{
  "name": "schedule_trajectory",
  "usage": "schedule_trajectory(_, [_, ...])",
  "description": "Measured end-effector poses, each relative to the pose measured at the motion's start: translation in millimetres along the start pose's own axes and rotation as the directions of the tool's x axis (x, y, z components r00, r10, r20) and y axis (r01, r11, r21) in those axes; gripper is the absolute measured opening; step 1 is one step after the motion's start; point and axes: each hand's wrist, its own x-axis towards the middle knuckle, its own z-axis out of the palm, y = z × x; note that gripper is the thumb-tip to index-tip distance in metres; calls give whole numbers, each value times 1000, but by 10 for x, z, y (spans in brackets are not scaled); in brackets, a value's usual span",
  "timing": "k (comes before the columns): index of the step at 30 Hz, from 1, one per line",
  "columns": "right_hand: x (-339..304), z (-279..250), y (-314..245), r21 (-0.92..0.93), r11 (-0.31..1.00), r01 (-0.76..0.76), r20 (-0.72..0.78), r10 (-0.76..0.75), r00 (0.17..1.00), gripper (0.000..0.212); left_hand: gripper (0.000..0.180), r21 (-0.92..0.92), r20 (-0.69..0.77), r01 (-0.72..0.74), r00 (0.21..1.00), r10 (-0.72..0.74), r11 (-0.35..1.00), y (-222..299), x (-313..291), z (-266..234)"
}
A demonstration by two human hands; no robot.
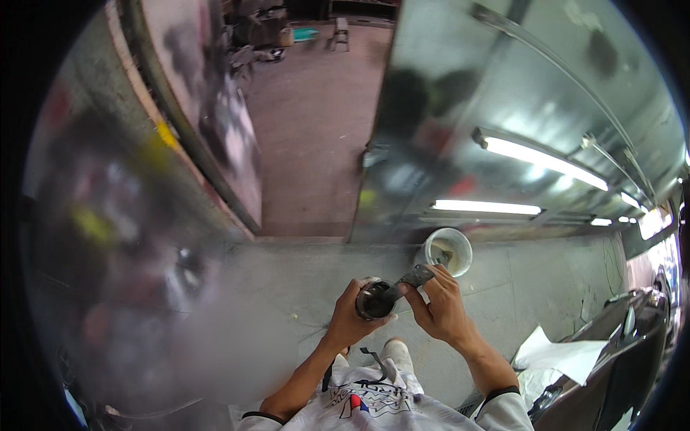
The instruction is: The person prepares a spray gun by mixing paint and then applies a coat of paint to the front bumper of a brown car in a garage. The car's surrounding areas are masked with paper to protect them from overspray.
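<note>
My left hand is wrapped round a small cup with a dark inside, its open mouth facing up. In my right hand is a dark grey, flat-looking tool, gripped between thumb and fingers. One end of that tool reaches the cup's rim on the right side; I cannot make out its exact kind. Just beyond my right hand stands a white bucket with pale, murky contents and something darker in it.
Ahead is a doorway between a paint-stained panel and a shiny metal wall with lit tube lights. A dark car with white sheeting stands at the right. A small stool is beyond the doorway.
</note>
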Motion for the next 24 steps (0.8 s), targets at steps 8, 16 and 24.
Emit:
schedule_trajectory(8, [1397, 931, 203, 222, 961, 166, 100, -192, 976, 10, 71, 23, -245, 38, 969, -31, 999, -200, 570, -1041])
schedule_trajectory(16, [3050, 1752, 903, 377, 910, 174, 233, -275, 933, 10, 72, 102, -427, 109, 903, -56, 989, -717, 1831, -2019])
schedule_trajectory(24, [4663, 2277, 1349, 253, 932, 258, 188, -309, 932, 9, 72, 80, -470, 71, 883, -25, 994, -1012, 3198, -3001])
